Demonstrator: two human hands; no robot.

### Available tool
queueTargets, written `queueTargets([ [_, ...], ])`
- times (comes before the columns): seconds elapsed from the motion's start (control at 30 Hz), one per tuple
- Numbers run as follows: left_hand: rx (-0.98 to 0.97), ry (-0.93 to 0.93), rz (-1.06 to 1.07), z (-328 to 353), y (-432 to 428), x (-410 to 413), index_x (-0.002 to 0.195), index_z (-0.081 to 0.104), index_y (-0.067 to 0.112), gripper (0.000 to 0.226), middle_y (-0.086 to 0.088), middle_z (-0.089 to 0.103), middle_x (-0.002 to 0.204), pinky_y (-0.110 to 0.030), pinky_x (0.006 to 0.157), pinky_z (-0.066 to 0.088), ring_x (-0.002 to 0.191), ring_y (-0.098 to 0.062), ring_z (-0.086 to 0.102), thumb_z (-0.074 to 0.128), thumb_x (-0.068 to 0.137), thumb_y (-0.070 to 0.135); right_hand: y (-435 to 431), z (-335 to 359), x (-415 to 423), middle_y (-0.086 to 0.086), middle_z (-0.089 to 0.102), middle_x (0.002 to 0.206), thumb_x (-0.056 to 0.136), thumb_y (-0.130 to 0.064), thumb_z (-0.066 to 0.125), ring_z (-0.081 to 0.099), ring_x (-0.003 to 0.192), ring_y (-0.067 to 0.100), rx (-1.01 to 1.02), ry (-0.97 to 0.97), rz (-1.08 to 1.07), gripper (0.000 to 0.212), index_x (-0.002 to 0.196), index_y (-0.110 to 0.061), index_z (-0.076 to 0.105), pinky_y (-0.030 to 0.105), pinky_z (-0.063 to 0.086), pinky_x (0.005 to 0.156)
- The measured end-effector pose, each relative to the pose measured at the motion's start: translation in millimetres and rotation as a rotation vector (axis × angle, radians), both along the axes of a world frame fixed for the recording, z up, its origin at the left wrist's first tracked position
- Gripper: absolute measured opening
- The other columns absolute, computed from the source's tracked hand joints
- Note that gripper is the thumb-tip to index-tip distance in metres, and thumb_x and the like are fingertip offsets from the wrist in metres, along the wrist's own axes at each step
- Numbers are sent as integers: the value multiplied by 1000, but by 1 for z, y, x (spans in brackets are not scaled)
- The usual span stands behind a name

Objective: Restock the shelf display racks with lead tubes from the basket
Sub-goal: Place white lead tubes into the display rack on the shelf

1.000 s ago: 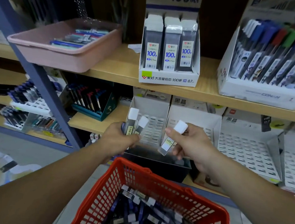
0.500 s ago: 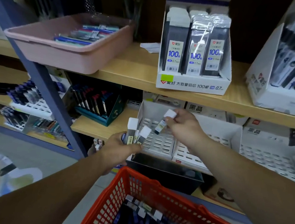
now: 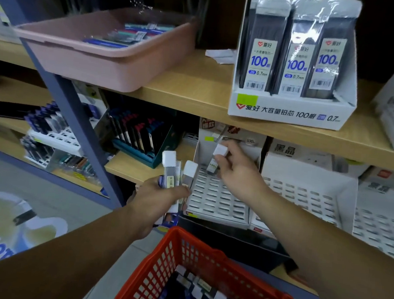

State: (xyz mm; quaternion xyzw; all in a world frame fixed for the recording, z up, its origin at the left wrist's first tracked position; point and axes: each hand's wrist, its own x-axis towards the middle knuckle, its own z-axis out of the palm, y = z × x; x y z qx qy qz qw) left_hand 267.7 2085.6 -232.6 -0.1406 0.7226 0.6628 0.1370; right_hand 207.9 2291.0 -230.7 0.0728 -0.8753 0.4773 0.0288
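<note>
Right grip pinching one lead tube over the white slotted rack.
My left grip is curled round a small bundle of tubes, white caps up, just beside the rack's left edge. The single tube is tilted, its lower end at the back rows; I cannot tell whether it touches. More spare tubes lie in the red basket below. Overhead, the shelf board carries a pink tray.

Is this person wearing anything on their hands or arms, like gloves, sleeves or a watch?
No. The left hand and right hand are bare, with no gloves, and no ring shows. The left forearm and right forearm are bare too: no sleeve, watch or bracelet is in view.
</note>
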Motion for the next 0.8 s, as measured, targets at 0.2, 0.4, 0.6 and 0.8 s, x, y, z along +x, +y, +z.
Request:
queueTargets([
  [0.2,-8,-1,-4,0,2,0,98,73,19,12,-19,76,79,-39,63,47,67,-27,67,78,88,17,-5,-9,-5,-6,74,96,101,-37,60,71,87,23,-27,61,-60,22,119,-49,53,45,58,84],
  [0.4,-12,-11,-19,-2,-1,-2,105,71,18,19,-18,77,80,-35,57,43,67,-27,65,79,88,19,-14,-16,-15,-17,76,99,95,-42,59,73,94,15,-81,10,-78,25,113,-58,52,51,60,88],
  [0.6,-32,-1,-61,-5,-4,-2,103,72,20,17,-17,76,81,-41,61,51,66,-23,67,80,88,20,-11,-17,-16,-7,73,99,104,-19,56,68,94,16,41,89,-48,25,120,-37,63,40,57,85],
  [0.8,-31,12,-66,-11,-4,-1,102,75,22,18,-19,76,91,-66,81,56,78,-29,69,83,86,19,-14,-14,-18,-8,73,89,99,-18,67,69,90,19,-43,91,-144,22,111,-36,64,34,54,82],
])
